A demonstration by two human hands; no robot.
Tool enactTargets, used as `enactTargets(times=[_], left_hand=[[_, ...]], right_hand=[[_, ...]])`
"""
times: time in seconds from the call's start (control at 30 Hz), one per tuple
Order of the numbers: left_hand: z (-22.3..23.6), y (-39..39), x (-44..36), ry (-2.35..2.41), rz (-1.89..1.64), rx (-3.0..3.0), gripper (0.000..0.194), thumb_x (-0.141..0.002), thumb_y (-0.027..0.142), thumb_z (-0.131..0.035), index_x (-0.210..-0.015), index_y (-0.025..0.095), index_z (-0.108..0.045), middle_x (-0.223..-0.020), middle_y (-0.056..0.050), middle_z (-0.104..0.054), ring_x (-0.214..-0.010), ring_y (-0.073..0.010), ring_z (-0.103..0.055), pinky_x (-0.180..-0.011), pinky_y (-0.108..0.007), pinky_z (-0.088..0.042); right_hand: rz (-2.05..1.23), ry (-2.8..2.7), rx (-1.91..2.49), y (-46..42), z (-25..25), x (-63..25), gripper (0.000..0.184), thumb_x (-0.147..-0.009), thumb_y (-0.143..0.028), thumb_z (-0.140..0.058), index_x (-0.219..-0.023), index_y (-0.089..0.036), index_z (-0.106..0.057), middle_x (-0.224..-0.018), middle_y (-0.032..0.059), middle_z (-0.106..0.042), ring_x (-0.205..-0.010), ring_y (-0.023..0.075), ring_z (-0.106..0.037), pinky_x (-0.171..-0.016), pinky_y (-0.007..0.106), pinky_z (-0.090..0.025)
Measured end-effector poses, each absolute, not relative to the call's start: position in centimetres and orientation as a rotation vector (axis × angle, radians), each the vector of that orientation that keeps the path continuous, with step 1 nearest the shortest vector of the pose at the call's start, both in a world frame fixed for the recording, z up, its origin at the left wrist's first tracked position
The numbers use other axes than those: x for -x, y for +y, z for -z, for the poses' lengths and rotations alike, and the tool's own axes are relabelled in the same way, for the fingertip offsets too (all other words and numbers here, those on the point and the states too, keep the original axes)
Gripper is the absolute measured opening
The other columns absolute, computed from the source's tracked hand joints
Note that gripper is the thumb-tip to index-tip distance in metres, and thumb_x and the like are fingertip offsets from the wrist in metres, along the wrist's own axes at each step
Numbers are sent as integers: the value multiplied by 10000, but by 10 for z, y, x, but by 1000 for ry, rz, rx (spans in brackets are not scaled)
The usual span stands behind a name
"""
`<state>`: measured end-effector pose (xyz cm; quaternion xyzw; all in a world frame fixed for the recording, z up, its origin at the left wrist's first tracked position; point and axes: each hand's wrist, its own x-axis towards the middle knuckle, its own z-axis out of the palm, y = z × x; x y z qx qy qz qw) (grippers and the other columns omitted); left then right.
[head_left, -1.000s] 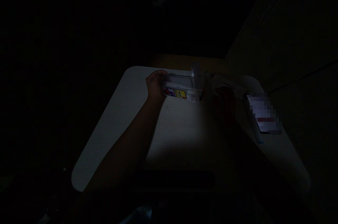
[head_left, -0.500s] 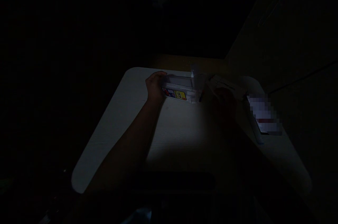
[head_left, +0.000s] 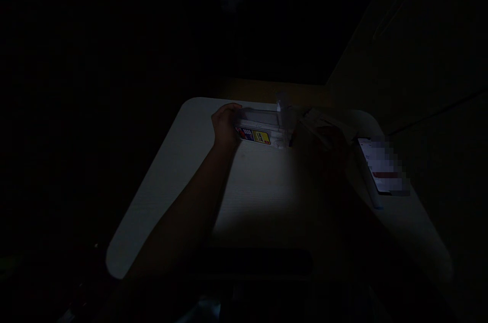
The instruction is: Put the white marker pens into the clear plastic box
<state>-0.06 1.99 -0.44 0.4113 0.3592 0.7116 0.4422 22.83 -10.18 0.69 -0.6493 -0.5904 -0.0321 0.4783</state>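
Note:
The scene is very dark. My left hand [head_left: 224, 126] reaches across a pale table [head_left: 160, 186] and curls its fingers round the left end of a clear plastic box [head_left: 263, 127] with a red, blue and yellow label on its front. A clear upright flap stands at the box's right end. My right hand [head_left: 330, 148] is a dim reddish shape in shadow just right of the box; its fingers do not show.
A white sheet or packet [head_left: 324, 120] lies right of the box. A white pen-like stick [head_left: 368, 181] and a blurred card [head_left: 385, 165] rest near the table's right edge. A dark strip [head_left: 255, 262] runs along the near edge.
The view has shifted slightly. My left hand keeps its hold on the box's left end; the dim right hand has drifted a little to the right.

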Motion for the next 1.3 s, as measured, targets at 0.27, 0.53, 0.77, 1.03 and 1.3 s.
enactTargets(times=[0.27, 0.53, 0.77, 1.03, 1.3], left_hand=[[5, 19, 1, 911, -1777, -999, 187, -631, 245, -459, -628, 179, -634, -583, 6, -587, -547, -118, -550, -525, -233, -412], [3, 14, 4, 896, -1722, -946, 189, -594, 211, -464, -625, 162, -643, -587, 7, -595, -518, -113, -536, -508, -228, -397], [0, 11, 5, 906, -1682, -908, 187, -584, 203, -467, -616, 176, -650, -591, 7, -611, -514, -118, -542, -498, -232, -390], [-4, 7, 4, 933, -1650, -856, 147, -584, 194, -509, -594, 191, -656, -554, 13, -602, -463, -114, -514, -454, -237, -371], [0, 10, 5, 919, -1655, -908, 172, -589, 202, -494, -636, 160, -655, -560, 7, -605, -460, -113, -518, -464, -228, -363]], right_hand=[[307, -1162, 1494, -109, -18, -238, 356, -671, -303, -660, -995, -177, -585, -994, 72, -613, -959, 206, -569, -862, 407, -454], [224, -782, 1205, -120, -43, -231, 418, -655, -312, -681, -1018, -217, -498, -981, 63, -572, -751, 165, -606, -582, 319, -539], [162, -821, 1171, -123, -36, -225, 394, -666, -296, -668, -1024, -231, -517, -978, 55, -561, -835, 187, -596, -635, 348, -533], [-32, -1054, 1317, -117, -6, -224, 305, -736, -379, -558, -1024, -281, -531, -915, 57, -619, -887, 246, -613, -701, 437, -515], [-280, -1217, 1319, -117, 4, -203, 330, -836, -429, -399, -1092, -261, -522, -883, 54, -651, -682, 177, -630, -587, 338, -517]])
